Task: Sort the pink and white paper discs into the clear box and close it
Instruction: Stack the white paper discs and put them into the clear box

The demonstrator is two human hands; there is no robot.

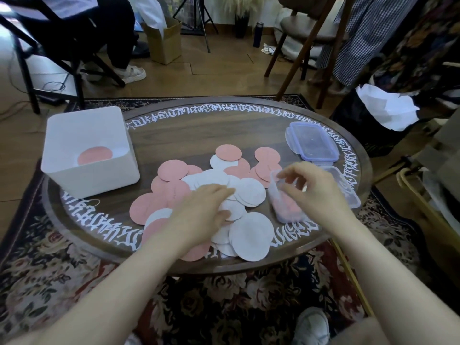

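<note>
Several pink discs (172, 170) and white discs (251, 236) lie heaped in the middle of the round dark table (174, 130). My left hand (204, 212) lies flat on the white discs in the heap, fingers stretched out. My right hand (313, 188) hovers over the clear box (286, 207), which stands open at the right with pink discs inside; the fingers are curled, and I cannot tell whether they pinch anything. The box's blue-rimmed clear lid (312, 141) lies separately at the far right of the table.
A white square tub (89, 150) at the left holds a pink disc. A second clear lid or tray (346, 188) lies behind the clear box. Beyond the table stand chairs, a seated person, a cardboard box and a black bin with white paper (383, 113).
</note>
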